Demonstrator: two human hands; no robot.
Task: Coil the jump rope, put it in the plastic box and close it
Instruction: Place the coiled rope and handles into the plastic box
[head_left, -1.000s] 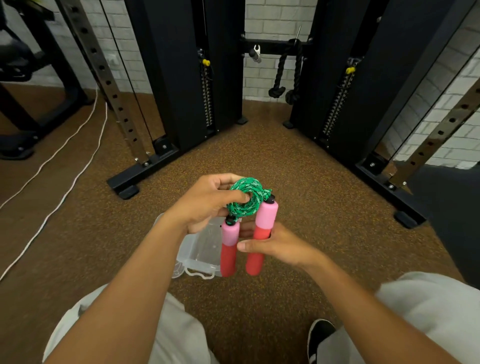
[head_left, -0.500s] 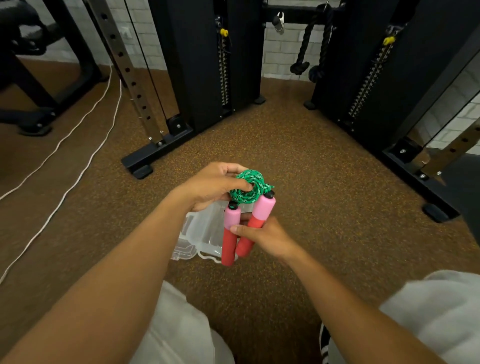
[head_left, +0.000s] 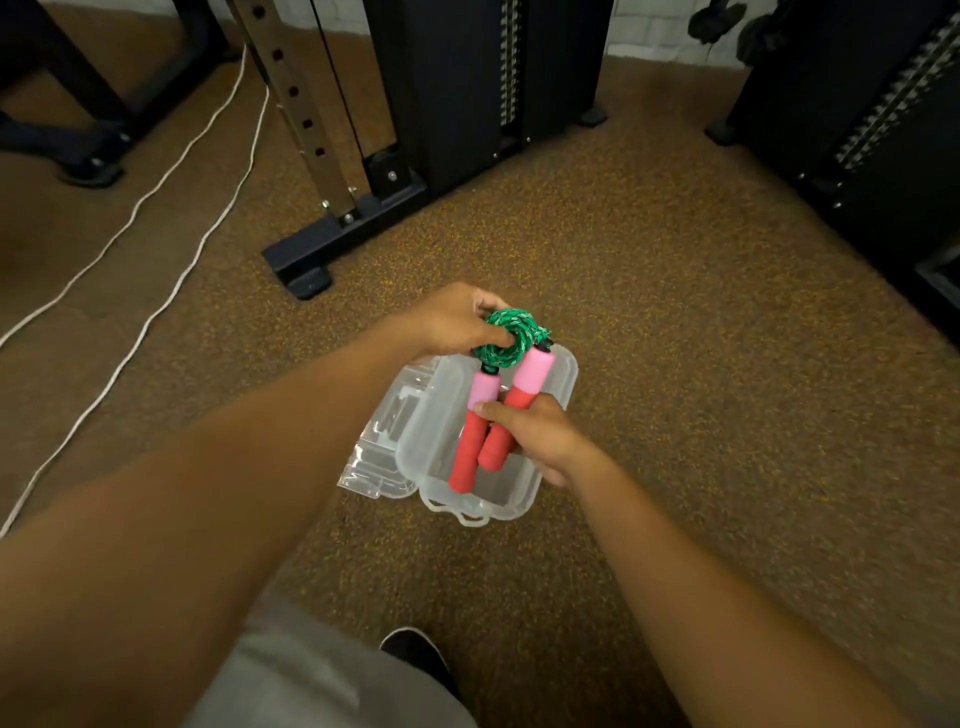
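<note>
Above the open clear plastic box (head_left: 563, 376) on the speckled floor, the left hand (head_left: 452, 322) is pinching the jump rope's green coil (head_left: 506, 338) — thumb through its middle — while the right hand (head_left: 540, 431) is gripping both red-and-pink handles (head_left: 480, 426).

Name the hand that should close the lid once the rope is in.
Left, probably: the left hand pinching the green coil is nearer the open lid.
</note>
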